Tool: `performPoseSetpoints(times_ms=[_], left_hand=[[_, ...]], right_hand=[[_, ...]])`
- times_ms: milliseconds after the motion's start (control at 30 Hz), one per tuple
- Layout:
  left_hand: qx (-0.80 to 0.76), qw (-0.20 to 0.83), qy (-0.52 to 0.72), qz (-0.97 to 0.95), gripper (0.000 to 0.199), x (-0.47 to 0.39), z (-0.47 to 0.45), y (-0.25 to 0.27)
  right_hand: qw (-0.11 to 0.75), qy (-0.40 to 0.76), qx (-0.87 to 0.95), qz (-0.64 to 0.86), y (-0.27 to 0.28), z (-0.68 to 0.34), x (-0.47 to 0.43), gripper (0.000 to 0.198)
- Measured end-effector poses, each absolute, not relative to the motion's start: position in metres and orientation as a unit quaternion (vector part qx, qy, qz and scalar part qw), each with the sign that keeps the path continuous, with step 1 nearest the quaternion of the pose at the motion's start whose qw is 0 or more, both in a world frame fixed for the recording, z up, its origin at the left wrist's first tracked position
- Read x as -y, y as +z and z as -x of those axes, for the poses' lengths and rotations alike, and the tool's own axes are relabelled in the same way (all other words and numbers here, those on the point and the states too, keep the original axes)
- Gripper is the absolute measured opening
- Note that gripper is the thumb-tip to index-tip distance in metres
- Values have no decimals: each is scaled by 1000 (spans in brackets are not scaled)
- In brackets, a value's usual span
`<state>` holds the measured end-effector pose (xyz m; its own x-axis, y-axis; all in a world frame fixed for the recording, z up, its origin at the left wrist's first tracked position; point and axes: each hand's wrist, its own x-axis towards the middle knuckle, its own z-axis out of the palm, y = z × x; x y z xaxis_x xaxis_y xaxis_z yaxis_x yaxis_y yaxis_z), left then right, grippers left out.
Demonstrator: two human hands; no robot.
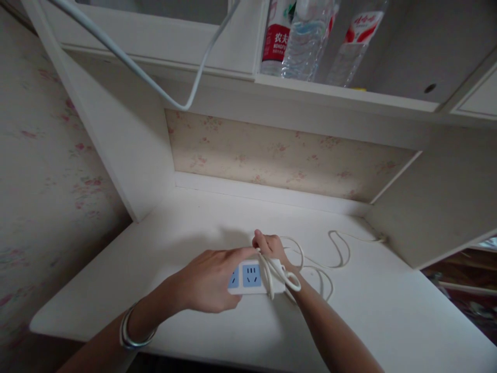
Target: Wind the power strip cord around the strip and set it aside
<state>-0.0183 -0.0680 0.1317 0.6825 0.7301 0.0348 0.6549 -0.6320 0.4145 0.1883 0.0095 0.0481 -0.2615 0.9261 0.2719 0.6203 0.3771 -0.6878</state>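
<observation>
A white power strip [252,276] with blue socket faces is held level above the desk. My left hand [213,280] is wrapped around its left end, covering part of a socket. Behind the strip's right end, my right hand [273,246] is closed with the thumb up, at the white cord [292,282]. Loops of that cord lie around the strip's right end and hang over my right wrist. My right fingers are partly hidden by the strip and the cord.
The cord's far part [344,259] trails across the white desk [217,212] to the right panel. Above hangs a shelf [341,92] with plastic bottles [305,44]. A thick pale cable [186,106] dangles at upper left. Wallpapered wall [77,181] stands at left.
</observation>
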Motion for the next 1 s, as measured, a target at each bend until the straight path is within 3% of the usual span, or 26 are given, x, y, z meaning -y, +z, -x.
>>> performPoseSetpoints(times_ms=[167,367,700,1000], left_hand=[[-354,107,44,-928,82,71,11,127],[-299,88,16,-950,77,74,5,126],[-331,104,49,-937,78,75,10,124],[-315,66,61,-945,77,78,13,123]], right_hand=[[333,68,735,587,63,-191,-11,66],[291,13,757,585,72,-188,-14,60],[385,54,717,579,71,-201,-13,61],[410,149,694,573,58,-197,1,60]])
